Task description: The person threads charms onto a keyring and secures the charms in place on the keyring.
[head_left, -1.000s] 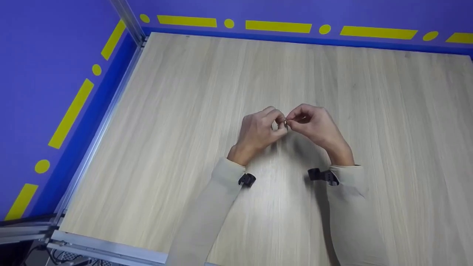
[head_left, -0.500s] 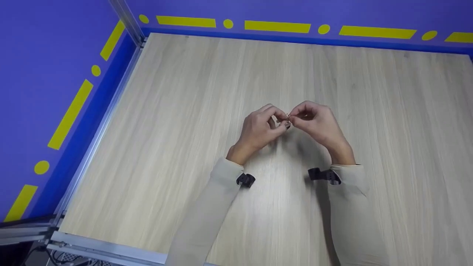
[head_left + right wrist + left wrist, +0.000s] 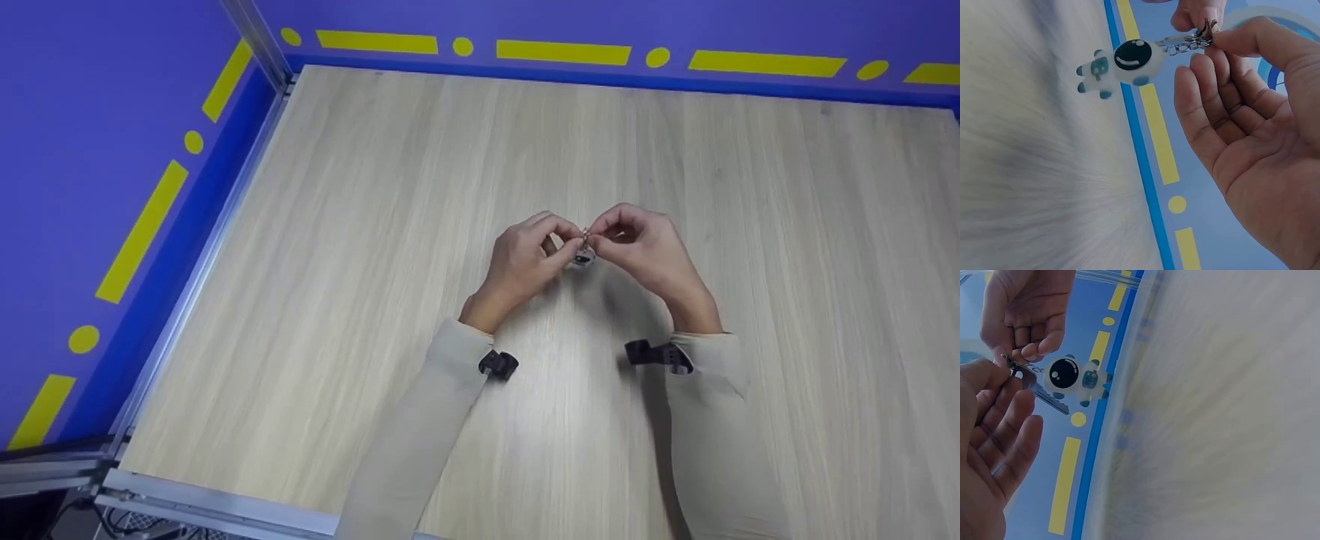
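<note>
Both hands meet over the middle of the table, held above its surface. With thumb and index finger my left hand (image 3: 517,262) pinches the metal key ring (image 3: 1206,35) from the left. From the right, my right hand (image 3: 646,251) pinches the same ring at its fingertips. A toothed metal key (image 3: 1051,400) hangs from the ring, its head beside the left fingertips in the left wrist view. Below on a short chain (image 3: 1180,49) dangles a white astronaut figure (image 3: 1088,379) with a black visor and teal feet. Fingertips partly hide the ring.
The light wood table (image 3: 375,262) lies under both arms. Blue walls (image 3: 112,112) with yellow dashes and dots border it at the back and left. A metal frame rail (image 3: 217,502) runs along the front left edge. Black straps (image 3: 499,365) sit at the cuffs.
Both hands have shifted slightly up and right. The left fingers have shifted, and the astronaut figure, hidden at first, now hangs in view below the fingertips.
</note>
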A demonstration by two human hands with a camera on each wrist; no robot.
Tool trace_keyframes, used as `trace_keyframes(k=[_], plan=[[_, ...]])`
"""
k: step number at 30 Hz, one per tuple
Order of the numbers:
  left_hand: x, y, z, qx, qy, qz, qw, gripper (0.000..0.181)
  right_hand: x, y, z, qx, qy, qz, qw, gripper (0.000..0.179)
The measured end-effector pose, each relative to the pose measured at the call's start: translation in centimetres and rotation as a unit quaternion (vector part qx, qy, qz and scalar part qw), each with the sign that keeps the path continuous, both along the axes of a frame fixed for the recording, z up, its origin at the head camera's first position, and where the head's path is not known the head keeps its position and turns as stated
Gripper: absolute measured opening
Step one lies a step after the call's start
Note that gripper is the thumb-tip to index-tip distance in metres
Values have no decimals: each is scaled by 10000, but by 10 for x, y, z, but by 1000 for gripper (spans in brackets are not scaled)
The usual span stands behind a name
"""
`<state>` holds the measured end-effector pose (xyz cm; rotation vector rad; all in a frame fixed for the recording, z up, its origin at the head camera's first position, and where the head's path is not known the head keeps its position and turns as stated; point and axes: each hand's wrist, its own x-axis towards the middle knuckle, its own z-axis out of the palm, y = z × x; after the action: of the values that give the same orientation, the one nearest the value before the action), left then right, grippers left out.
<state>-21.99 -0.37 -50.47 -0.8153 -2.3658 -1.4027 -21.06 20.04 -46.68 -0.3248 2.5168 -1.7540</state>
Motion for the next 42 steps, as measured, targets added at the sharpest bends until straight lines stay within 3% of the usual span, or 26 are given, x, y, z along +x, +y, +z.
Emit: trace_keyframes(k=[10, 20, 28, 37, 42], plan=[[1, 1, 2, 676, -170, -625, 9956, 6, 1, 2, 0, -456, -193, -80, 9987, 9], [1, 0, 2, 522, -288, -397, 9974, 7, 1, 1, 3, -341, -190, 100, 9992, 4], [2, 3, 2, 761, -302, -663, 9944, 6, 1, 3, 1, -498, -257, -24, 9984, 7], [3, 3, 3, 596, -427, -332, 9968, 8, 2, 2, 2, -364, -192, 72, 9991, 6], [2, 3, 3, 640, -312, -450, 9964, 7, 2, 2, 2, -420, -206, 20, 9989, 4]])
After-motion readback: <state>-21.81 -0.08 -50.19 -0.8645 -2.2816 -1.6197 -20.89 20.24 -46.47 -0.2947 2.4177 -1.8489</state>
